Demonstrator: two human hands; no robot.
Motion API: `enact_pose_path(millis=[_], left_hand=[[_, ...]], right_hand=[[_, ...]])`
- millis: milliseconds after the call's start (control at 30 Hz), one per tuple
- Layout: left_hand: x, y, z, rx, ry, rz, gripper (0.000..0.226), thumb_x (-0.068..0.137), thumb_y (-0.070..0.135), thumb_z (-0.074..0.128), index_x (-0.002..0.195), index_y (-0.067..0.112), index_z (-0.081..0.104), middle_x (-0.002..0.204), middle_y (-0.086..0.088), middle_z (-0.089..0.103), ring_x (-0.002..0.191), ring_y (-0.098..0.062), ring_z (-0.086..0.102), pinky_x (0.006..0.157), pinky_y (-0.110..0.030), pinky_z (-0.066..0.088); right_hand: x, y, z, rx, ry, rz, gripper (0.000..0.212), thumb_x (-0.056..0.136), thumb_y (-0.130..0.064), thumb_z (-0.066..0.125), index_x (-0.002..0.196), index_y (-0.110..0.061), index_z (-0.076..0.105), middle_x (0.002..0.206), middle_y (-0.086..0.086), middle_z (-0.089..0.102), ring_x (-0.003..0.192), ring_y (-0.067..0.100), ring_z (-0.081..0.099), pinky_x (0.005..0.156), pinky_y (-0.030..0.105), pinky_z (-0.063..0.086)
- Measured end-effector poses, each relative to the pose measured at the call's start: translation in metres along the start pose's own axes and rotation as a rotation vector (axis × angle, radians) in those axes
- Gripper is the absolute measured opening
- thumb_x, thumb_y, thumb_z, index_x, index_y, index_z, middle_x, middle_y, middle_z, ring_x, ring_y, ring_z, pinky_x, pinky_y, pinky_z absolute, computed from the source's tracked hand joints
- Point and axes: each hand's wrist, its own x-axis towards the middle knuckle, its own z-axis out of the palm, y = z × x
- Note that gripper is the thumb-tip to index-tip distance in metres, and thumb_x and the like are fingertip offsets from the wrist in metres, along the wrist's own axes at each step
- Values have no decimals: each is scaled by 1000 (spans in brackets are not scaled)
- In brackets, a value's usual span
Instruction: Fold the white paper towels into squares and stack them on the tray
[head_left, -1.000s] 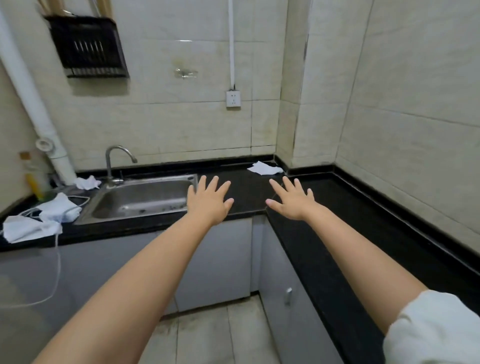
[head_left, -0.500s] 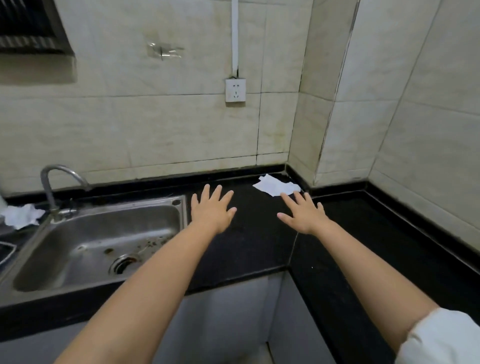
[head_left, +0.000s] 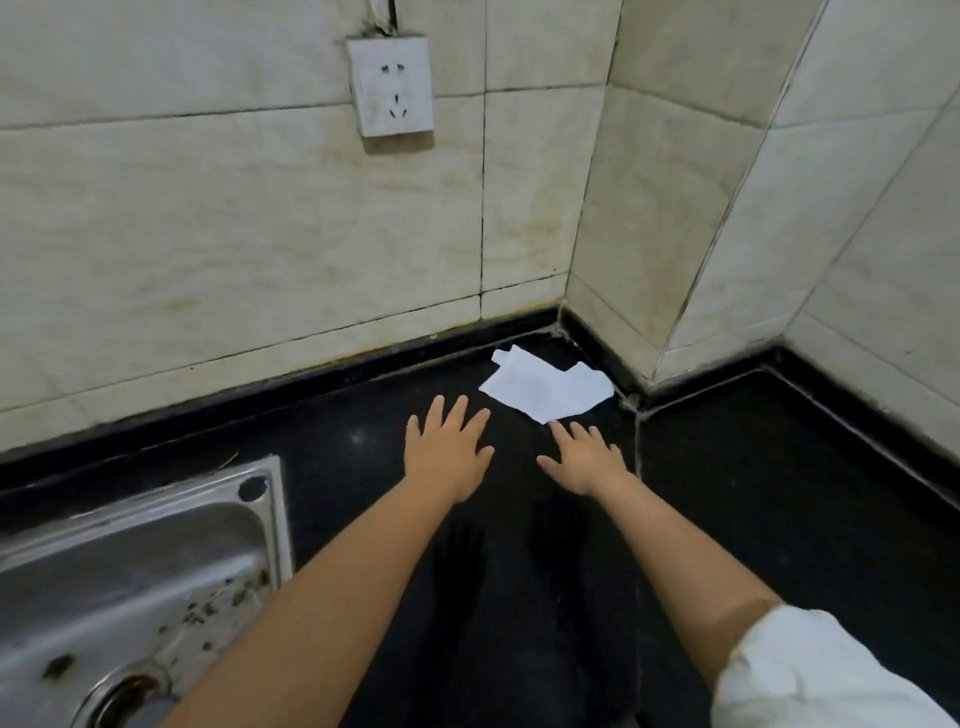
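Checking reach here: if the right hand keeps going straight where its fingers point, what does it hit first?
Most likely the white paper towel: the right hand points at its near corner, fingertips just short of it; height above the counter is unclear.

A: State the colour of the paper towel just beyond the right hand's fingertips.

B: White, unpatterned.

A: The countertop beneath the fingers?

B: Glossy black.

A: Remaining surfaces?

B: Wall tiles: cream, faint brown veining, dark grout. Socket: white. Sink: silver steel, brown specks. Sleeve: white.
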Motion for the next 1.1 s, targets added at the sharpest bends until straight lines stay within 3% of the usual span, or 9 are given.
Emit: enact_pose_path(millis=[133,233,333,500,567,667,800,933,1100], left_hand=[[49,-11,20,11,-100,-41,54,100,41,26,149,29,6,159,1,-3,147,-24,-8,119,-46,4],[89,-17,33,6,-152,-73,54,100,40,27,149,27,7,159,0,-2,147,-24,-7,119,-45,5],[121,-10,45,-8,-194,-77,55,100,38,28,149,25,6,159,-1,-1,147,-23,-6,119,-44,7],[156,17,58,-83,-115,-44,59,99,35,37,149,21,10,158,-6,6,147,-23,2,118,-41,13],[164,26,62,-79,-27,-18,55,98,32,39,147,20,18,156,-7,15,146,-24,10,117,-39,17],[169,34,66,-84,100,79,31,96,22,40,122,16,56,134,-6,51,128,-23,43,106,-33,30],[159,44,52,-156,171,279,37,89,20,36,81,7,70,84,-10,71,83,-27,65,76,-33,48],[136,59,21,-159,89,367,34,100,20,35,101,3,64,103,-12,65,99,-24,56,82,-30,40],[88,102,-15,-186,183,498,29,98,17,37,108,5,61,110,-14,62,103,-27,56,82,-33,41]], right_hand=[[76,-8,14,12,-10,12,61,96,-40,38,147,-18,13,153,11,22,142,31,17,115,50,18],[121,-8,21,-1,139,22,44,95,-33,43,134,-13,39,136,9,45,130,28,39,113,46,23],[150,2,24,-51,256,9,28,95,-19,41,116,-10,57,123,8,52,119,27,45,107,40,27],[163,24,20,120,339,-187,28,93,-14,42,98,-3,67,104,13,64,103,29,56,88,32,37],[153,33,14,182,283,-311,27,94,-17,45,100,-3,68,103,15,66,100,29,58,84,32,40],[128,49,7,220,202,-376,26,94,-18,46,104,-4,66,107,14,64,102,27,57,82,30,40],[92,74,-6,182,266,-317,25,92,-14,45,100,-4,66,104,14,63,101,28,56,83,34,42],[54,97,-25,77,407,-153,25,89,-11,45,102,-5,66,108,14,62,104,31,56,81,36,46],[-18,139,-52,22,662,119,26,85,-4,47,103,-5,67,107,17,62,105,33,55,81,35,45]])
